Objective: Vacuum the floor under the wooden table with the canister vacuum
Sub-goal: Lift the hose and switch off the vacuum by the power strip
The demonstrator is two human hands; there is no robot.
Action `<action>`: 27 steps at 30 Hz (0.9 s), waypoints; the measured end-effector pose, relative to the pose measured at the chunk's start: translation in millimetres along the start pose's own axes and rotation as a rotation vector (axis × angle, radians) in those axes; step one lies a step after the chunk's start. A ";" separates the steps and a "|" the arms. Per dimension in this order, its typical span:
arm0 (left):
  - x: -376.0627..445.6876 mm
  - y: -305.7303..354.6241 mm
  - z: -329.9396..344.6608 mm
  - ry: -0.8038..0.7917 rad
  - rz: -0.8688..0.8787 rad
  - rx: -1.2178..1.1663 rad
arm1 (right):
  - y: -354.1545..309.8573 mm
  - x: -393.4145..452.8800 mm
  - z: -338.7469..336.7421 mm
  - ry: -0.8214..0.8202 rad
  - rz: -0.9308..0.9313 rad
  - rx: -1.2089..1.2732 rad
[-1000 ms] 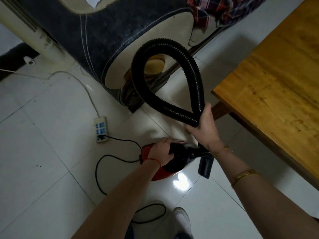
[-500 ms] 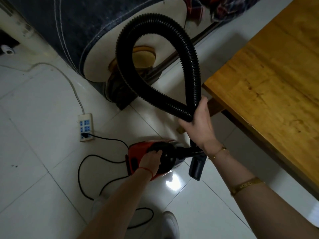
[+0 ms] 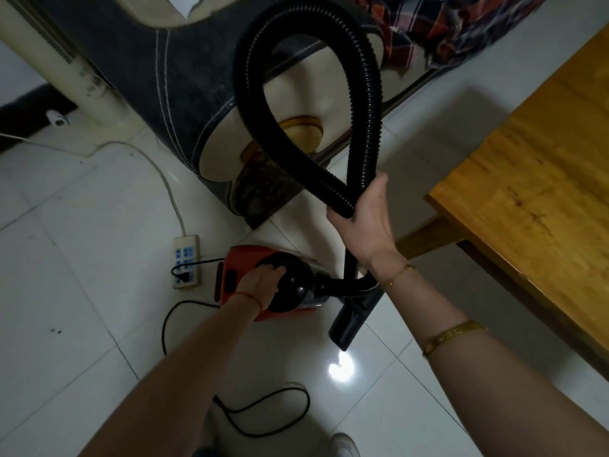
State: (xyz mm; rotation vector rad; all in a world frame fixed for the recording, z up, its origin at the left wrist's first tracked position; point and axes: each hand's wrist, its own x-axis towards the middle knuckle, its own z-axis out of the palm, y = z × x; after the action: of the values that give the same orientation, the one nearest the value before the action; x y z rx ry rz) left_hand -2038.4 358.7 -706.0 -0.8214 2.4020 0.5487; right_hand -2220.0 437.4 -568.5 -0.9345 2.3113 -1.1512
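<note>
Looking down, we see the white tiled floor point(image 3: 66, 275) under everything, and we place the rest by the canister vacuum point(image 3: 263, 285), the red and black body that sits on those tiles. Beyond the vacuum stands a dark upholstered seat with cream panels point(image 3: 184, 94), with plaid cloth point(image 3: 445, 24) on it. To the vacuum's right, the wooden table point(image 3: 534, 179) fills the frame edge, one leg point(image 3: 425, 239) showing below its corner.

Our black ribbed hose point(image 3: 365, 103) rises above the vacuum in a tall loop and crosses itself where we grasp it. Below that grasp a black tube runs down to the nozzle point(image 3: 349, 318), which hangs just right of the vacuum, above the floor.

Our right hand point(image 3: 365, 222) is raised above the vacuum, forearm stretched forward, fingers curled round both runs of the hose at the crossing. Our left hand point(image 3: 262, 282) reaches straight down, fingers bent over the vacuum's black dome, gripping it.

A black power cord point(image 3: 168, 324) curls left of and nearer than the vacuum. A white power strip point(image 3: 186, 262) lies just left of the vacuum. A gold bangle point(image 3: 451, 336) and a thin chain sit on our right arm, a red string point(image 3: 250, 296) on the left wrist.
</note>
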 end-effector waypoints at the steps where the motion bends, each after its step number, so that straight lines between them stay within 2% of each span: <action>1: 2.8 -6.7 -3.2 0.002 0.004 -0.007 | -3.5 4.2 6.6 0.007 -0.001 -0.006; 12: 38.4 -53.9 -9.2 -0.016 0.113 0.009 | -17.1 42.0 63.4 -0.004 0.011 -0.107; 17: 36.8 -53.7 -2.0 -0.005 0.118 0.042 | -17.3 47.4 64.7 -0.058 0.096 -0.084; 24: 4.8 -64.4 -14.6 0.120 0.180 -0.024 | -31.5 31.6 54.0 -0.152 0.238 -0.056; 27: -16.9 -77.1 -26.6 0.180 0.183 -0.083 | -42.5 21.9 43.4 -0.113 0.322 0.043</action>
State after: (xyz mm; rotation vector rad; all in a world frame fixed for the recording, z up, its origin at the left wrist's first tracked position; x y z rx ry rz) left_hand -1986.2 295.6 -690.6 -0.7159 2.6533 0.6749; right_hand -2192.8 379.4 -560.6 -0.5686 2.2332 -0.9818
